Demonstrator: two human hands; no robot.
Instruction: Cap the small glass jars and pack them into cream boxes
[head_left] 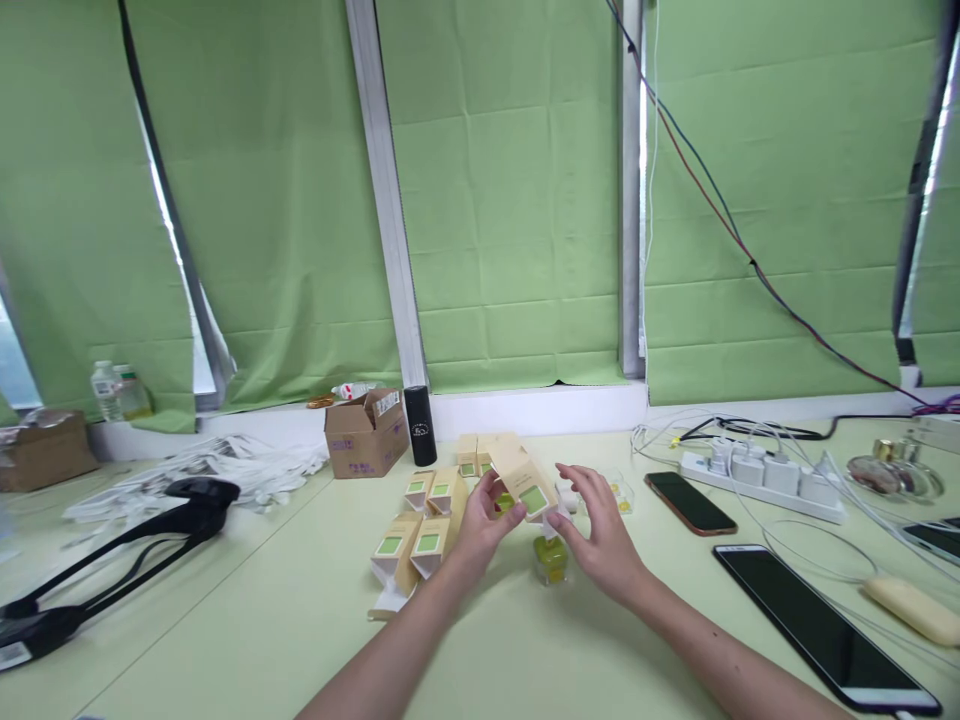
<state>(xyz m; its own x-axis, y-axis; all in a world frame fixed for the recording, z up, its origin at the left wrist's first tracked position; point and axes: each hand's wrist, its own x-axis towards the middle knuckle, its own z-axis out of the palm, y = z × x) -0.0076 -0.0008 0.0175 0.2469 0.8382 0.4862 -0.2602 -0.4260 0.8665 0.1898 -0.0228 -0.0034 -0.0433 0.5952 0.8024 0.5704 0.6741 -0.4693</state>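
Note:
A small cream box [519, 474] with a green label is tilted between my hands. My left hand [484, 525] grips its left side with thumb and fingers. My right hand [600, 525] has its thumb at the box's lower right edge, at a white flap, with the other fingers spread. Just below the box, a small yellow-green item [551, 558] in a clear holder stands on the table. Several similar cream boxes [429, 540] with green labels are grouped left of my left hand, some with white flaps showing. Behind my right hand lies a clear tray [621, 492] with yellow pieces.
An open cardboard box [366, 436] and a black cylinder [420, 426] stand at the back. On the right are a phone [690, 503], a tablet [821, 625] and a power strip [765, 485] with cables. A black strapped device [142, 540] lies left.

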